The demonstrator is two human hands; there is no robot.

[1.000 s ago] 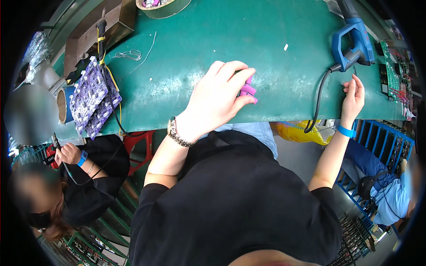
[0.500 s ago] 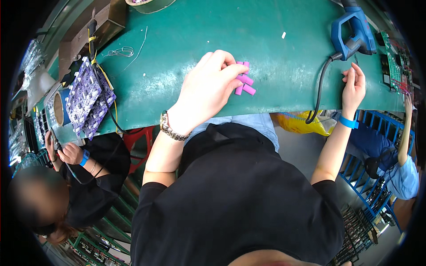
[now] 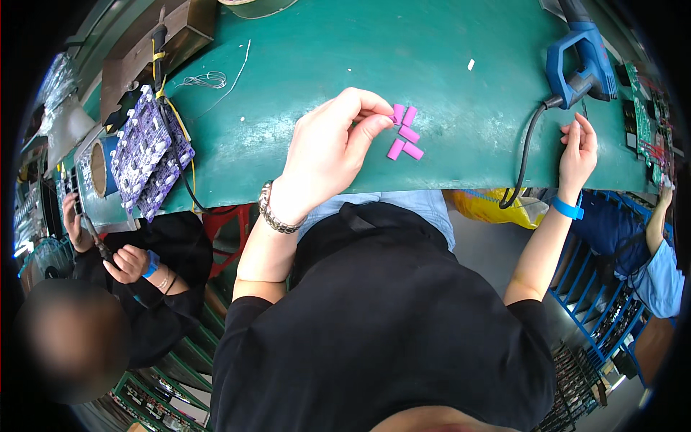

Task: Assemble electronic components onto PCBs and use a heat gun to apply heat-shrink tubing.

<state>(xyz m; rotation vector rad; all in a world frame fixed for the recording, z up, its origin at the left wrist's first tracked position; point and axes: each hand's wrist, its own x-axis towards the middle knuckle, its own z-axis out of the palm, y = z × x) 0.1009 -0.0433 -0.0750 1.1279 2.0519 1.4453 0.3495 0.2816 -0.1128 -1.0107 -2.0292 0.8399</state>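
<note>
My left hand, with a metal-band watch on the wrist, is over the green tabletop, thumb and forefinger pinched together. A bit of purple shows at the fingertips, at the edge of a small group of short purple sleeves. The sleeves lie flat at differing angles, close to one another. My right hand, a blue band on its wrist, rests near the table's front edge at the right. Its fingers are loosely bent and a little apart, with nothing visible in them. Nearest to it is the black cord of a blue heat gun.
Purple circuit boards stand at the left beside a tape roll, a soldering iron and a thin wire coil. Green circuit boards lie far right. Co-workers sit on both sides; a yellow bag hangs below the edge.
The purple sleeves are more spread out and less covered by my fingers. My left hand has drawn slightly left of them, still pinching. My right hand stays in place. The view has shifted slightly.
</note>
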